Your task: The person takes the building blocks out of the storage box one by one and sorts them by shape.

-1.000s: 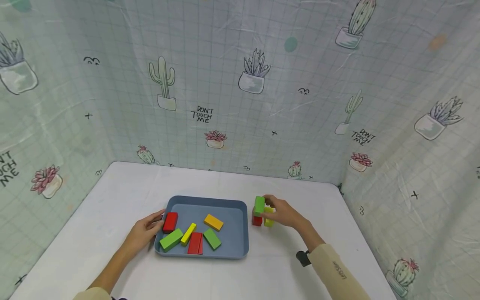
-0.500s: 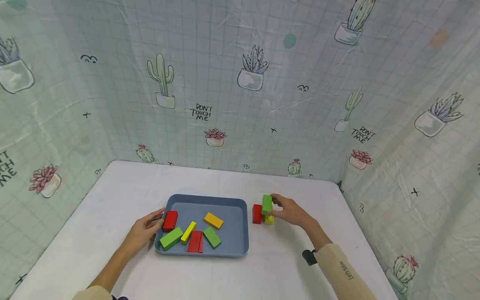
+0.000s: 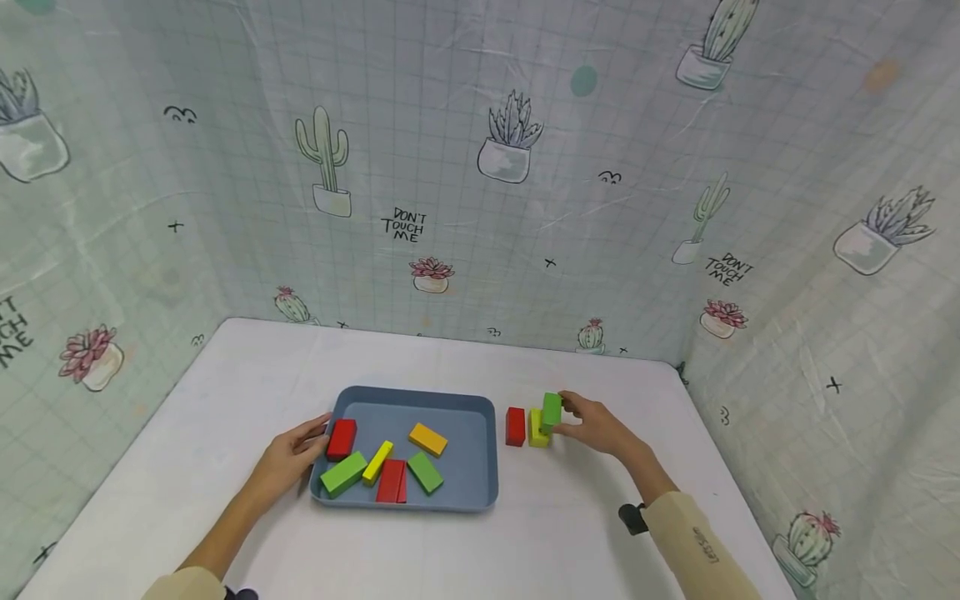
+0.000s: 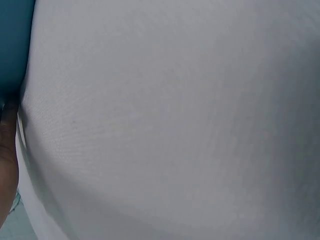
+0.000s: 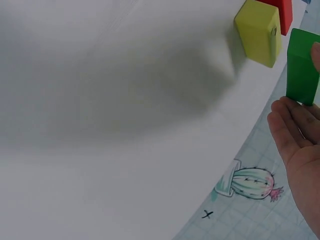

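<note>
Between thumb and fingertips my right hand [image 3: 597, 427] pinches a green block [image 3: 551, 412], which partly overlaps a yellow block [image 3: 536, 428] in the head view. That yellow block stands on the table just right of a red block [image 3: 515, 427]. The right wrist view shows the held green block [image 5: 302, 67] at the right edge, apart from the yellow block [image 5: 259, 32]. At the left wall of a blue-grey tray [image 3: 471, 450], my left hand [image 3: 285, 458] rests with its fingers along the rim. In the left wrist view only a finger [image 4: 9, 150] shows, touching the tray's side.
Inside the tray lie a red block [image 3: 342, 439], a long green block [image 3: 344, 475], a thin yellow block [image 3: 377, 463], red pieces [image 3: 390, 481], another green block [image 3: 425, 473] and an orange block [image 3: 428, 439]. A cactus-print curtain [image 3: 450, 167] surrounds the white table [image 3: 420, 554].
My right hand has carried the green block rightward, from over the red block past the yellow one. The left hand and the tray have stayed in place.
</note>
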Action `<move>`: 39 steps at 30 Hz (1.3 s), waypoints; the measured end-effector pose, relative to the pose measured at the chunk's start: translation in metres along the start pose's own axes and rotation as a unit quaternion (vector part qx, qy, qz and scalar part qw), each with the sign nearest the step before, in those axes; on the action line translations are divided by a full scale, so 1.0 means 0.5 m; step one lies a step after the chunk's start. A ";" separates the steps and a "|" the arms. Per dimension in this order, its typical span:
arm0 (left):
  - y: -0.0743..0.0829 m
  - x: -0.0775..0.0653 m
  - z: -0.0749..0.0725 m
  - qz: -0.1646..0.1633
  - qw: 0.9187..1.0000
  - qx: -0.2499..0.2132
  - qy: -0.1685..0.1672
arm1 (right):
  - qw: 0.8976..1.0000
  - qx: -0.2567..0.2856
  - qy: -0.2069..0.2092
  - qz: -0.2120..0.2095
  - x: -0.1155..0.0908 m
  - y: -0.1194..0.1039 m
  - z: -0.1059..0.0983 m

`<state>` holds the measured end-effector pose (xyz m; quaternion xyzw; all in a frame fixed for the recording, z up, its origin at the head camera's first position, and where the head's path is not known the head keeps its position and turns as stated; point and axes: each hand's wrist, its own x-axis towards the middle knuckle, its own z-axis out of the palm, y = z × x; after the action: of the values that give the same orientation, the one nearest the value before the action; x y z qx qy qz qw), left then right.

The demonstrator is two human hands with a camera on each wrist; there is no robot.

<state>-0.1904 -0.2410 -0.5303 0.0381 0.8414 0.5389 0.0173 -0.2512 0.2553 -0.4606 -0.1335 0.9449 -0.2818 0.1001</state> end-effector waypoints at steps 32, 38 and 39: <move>-0.011 -0.005 0.011 -0.008 1.000 -0.005 0.001 | 0.997 -0.029 -0.039 0.054 0.001 0.081 0.036; -0.016 -0.006 0.012 -0.006 1.000 -0.002 0.003 | 0.997 -0.029 -0.041 0.064 0.008 0.082 0.039; -0.017 -0.006 0.012 -0.006 1.000 -0.003 0.004 | 0.997 -0.028 -0.042 0.065 0.009 0.082 0.040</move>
<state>-0.1874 -0.2394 -0.5405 0.0314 0.8402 0.5411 0.0173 -0.2581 0.2770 -0.5003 -0.0863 0.9541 -0.2418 0.1539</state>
